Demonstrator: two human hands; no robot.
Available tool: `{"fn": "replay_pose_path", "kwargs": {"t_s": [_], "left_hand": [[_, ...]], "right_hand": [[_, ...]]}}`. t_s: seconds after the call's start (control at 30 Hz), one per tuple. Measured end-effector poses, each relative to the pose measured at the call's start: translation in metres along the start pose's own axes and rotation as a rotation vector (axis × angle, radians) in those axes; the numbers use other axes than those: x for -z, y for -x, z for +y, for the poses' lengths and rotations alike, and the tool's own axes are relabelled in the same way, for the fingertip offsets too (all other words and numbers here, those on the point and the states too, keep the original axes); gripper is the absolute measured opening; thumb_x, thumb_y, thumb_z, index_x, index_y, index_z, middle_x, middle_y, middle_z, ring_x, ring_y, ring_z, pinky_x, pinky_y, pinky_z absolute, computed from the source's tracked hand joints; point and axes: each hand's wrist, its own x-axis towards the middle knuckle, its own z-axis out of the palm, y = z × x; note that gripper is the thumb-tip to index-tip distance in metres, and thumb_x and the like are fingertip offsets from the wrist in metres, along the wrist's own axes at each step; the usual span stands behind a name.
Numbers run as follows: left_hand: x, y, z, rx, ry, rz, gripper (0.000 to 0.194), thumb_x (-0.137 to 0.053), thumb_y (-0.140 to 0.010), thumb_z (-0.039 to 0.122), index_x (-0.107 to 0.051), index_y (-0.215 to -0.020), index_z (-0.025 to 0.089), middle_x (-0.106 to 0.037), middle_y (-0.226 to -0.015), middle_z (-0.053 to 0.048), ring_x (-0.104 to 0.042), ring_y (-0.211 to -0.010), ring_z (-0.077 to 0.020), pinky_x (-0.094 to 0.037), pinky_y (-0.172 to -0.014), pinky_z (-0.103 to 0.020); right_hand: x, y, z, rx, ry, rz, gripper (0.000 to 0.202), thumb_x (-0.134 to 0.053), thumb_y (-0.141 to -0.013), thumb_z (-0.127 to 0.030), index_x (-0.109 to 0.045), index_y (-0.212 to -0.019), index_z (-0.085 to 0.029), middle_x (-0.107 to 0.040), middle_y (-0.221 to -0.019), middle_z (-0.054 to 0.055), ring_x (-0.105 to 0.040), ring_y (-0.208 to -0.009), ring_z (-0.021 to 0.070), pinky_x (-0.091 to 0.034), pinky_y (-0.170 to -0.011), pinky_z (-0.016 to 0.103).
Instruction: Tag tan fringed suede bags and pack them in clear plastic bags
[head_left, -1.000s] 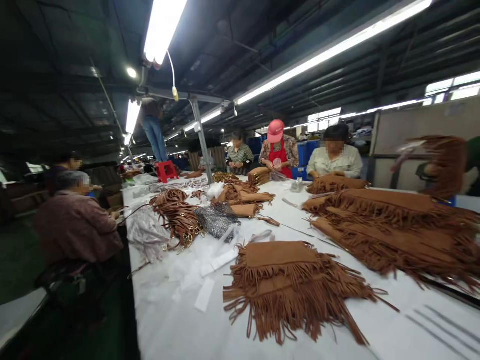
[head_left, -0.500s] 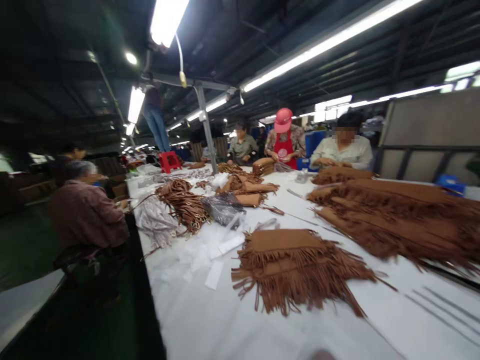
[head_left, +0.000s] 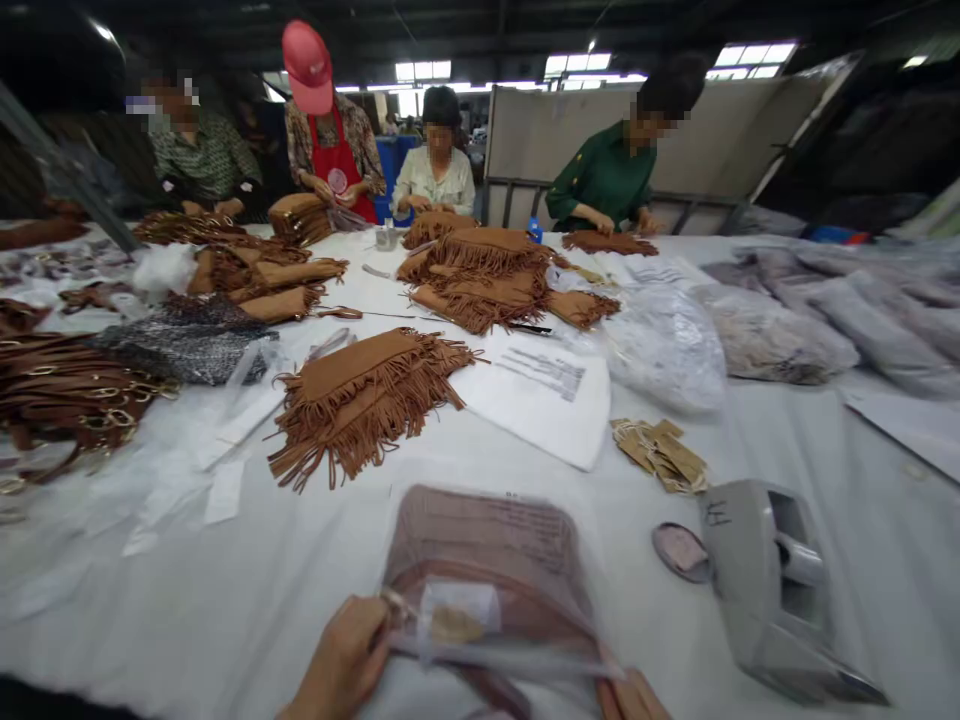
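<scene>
A brown bag (head_left: 487,530) lies flat on the table in front of me inside a clear plastic bag (head_left: 540,655). A small clear packet with a tan piece in it (head_left: 457,615) rests on top, near the plastic's open-looking near edge. My left hand (head_left: 345,655) is closed on the left end of that edge, close to a metal clip. At the right end, my right hand (head_left: 634,695) grips the plastic; it is partly cut off by the frame's bottom. A brown strap (head_left: 491,690) shows below the edge.
Fringed brown pieces (head_left: 367,400) lie beyond, beside a printed white plastic bag (head_left: 547,390). To the right are tan tags (head_left: 660,455), a small round dish (head_left: 681,552) and a grey tape dispenser (head_left: 772,590). Brown straps (head_left: 67,390) lie left. Several people work across the table.
My view has swung right and down. Both hands and the plastic-covered brown bag are now in sight, along with the tape dispenser and tags. The person on the left has left the picture.
</scene>
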Motion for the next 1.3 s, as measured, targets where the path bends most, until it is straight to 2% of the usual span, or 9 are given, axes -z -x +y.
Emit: {"fn": "replay_pose_path", "kwargs": {"t_s": [0.13,0.23,0.5,0.73,0.87,0.97,1.1,1.2,1.3], "left_hand": [[-0.002,-0.082,0.002,0.224,-0.035,0.111,0.011,-0.043,-0.081,0.017,-0.046,-0.071,0.022,-0.052,-0.060,0.003,-0.051,-0.056,-0.0142,-0.035,-0.057,-0.024],[0.014,-0.105,-0.003,0.249,-0.013,0.179,0.015,-0.045,-0.083,0.026,-0.042,-0.070,0.022,-0.046,-0.057,0.006,-0.047,-0.053,-0.0127,-0.034,-0.056,-0.023],[0.015,-0.020,0.002,0.408,0.140,0.268,0.024,-0.054,-0.081,0.043,-0.048,-0.070,0.023,-0.045,-0.057,0.007,-0.047,-0.053,-0.0129,-0.038,-0.056,-0.023],[0.023,-0.032,0.024,0.401,0.186,0.389,0.026,-0.054,-0.082,0.047,-0.056,-0.076,0.023,-0.046,-0.057,0.006,-0.047,-0.053,-0.0125,-0.039,-0.056,-0.023],[0.040,-0.033,0.019,0.447,0.190,0.485,0.027,-0.057,-0.079,0.049,-0.056,-0.074,0.022,-0.042,-0.054,0.008,-0.044,-0.049,-0.0120,-0.037,-0.053,-0.023],[0.047,-0.020,0.015,0.520,0.147,0.591,0.027,-0.059,-0.079,0.048,-0.055,-0.073,0.022,-0.038,-0.051,0.008,-0.042,-0.047,-0.0122,-0.037,-0.052,-0.024],[0.025,0.005,0.032,0.192,0.080,0.445,0.013,-0.053,-0.087,0.033,-0.058,-0.081,0.022,-0.051,-0.062,0.003,-0.051,-0.056,-0.0138,-0.044,-0.059,-0.025],[-0.015,0.013,0.057,-0.305,0.021,0.188,0.017,-0.048,-0.086,0.017,-0.059,-0.097,0.021,-0.065,-0.090,-0.006,-0.061,-0.084,-0.0185,-0.048,-0.076,-0.030],[-0.055,0.006,0.074,-0.466,-0.134,0.162,0.023,-0.056,-0.080,0.020,-0.058,-0.103,0.020,-0.066,-0.100,-0.009,-0.060,-0.092,-0.0238,-0.046,-0.084,-0.039]], "right_hand": [[-0.024,-0.089,0.010,-0.164,0.072,0.037,0.037,-0.030,-0.100,-0.032,-0.060,-0.081,-0.020,-0.059,-0.068,0.005,-0.057,-0.062,0.0182,-0.047,-0.057,0.030],[-0.015,-0.111,0.018,-0.120,0.056,-0.035,0.035,-0.031,-0.100,-0.031,-0.058,-0.079,-0.020,-0.054,-0.067,0.002,-0.054,-0.059,0.0148,-0.045,-0.057,0.027],[0.030,-0.034,-0.032,-0.049,0.191,0.073,0.020,-0.058,-0.087,-0.026,-0.061,-0.107,-0.023,-0.061,-0.113,0.016,-0.059,-0.101,0.0309,-0.050,-0.082,0.049],[-0.028,-0.051,-0.107,0.109,-0.065,-0.077,0.023,-0.052,-0.090,-0.020,-0.059,-0.112,-0.020,-0.069,-0.090,0.010,-0.065,-0.081,0.0224,-0.053,-0.073,0.036],[-0.054,-0.075,-0.115,-0.021,0.026,-0.342,0.029,-0.055,-0.086,-0.016,-0.058,-0.114,-0.018,-0.069,-0.089,0.008,-0.066,-0.078,0.0233,-0.052,-0.070,0.033],[-0.053,-0.089,-0.105,-0.052,0.053,-0.352,0.027,-0.051,-0.086,-0.010,-0.059,-0.110,-0.019,-0.067,-0.087,0.006,-0.064,-0.078,0.0218,-0.050,-0.069,0.031],[-0.047,-0.096,-0.095,-0.034,0.147,-0.209,0.018,-0.046,-0.091,-0.014,-0.059,-0.102,-0.019,-0.065,-0.091,0.009,-0.061,-0.084,0.0235,-0.047,-0.076,0.036],[-0.054,-0.083,-0.090,0.025,0.215,-0.223,0.019,-0.051,-0.090,-0.022,-0.059,-0.108,-0.019,-0.066,-0.093,0.009,-0.061,-0.084,0.0246,-0.047,-0.075,0.037],[-0.068,-0.065,-0.079,0.097,0.291,-0.218,0.031,-0.050,-0.086,-0.012,-0.058,-0.115,-0.020,-0.068,-0.097,0.009,-0.063,-0.083,0.0232,-0.048,-0.073,0.034]]}}
